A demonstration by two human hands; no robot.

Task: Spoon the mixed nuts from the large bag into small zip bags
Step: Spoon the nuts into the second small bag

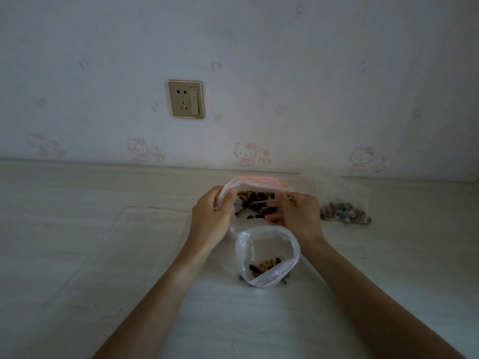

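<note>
Just above frame centre, the large bag [255, 193] is sitting mouth-up with the nuts [256, 203] showing, and the spoon [261, 202] is lying across them, handle running rightward into the right hand [298, 213], whose fingers are pinching it. The left hand [211, 216] is gripping the bag's left rim. Directly below, toward the viewer, the small bag [267, 257] is standing open, so the loaded spoon looks due to travel down-frame.
</note>
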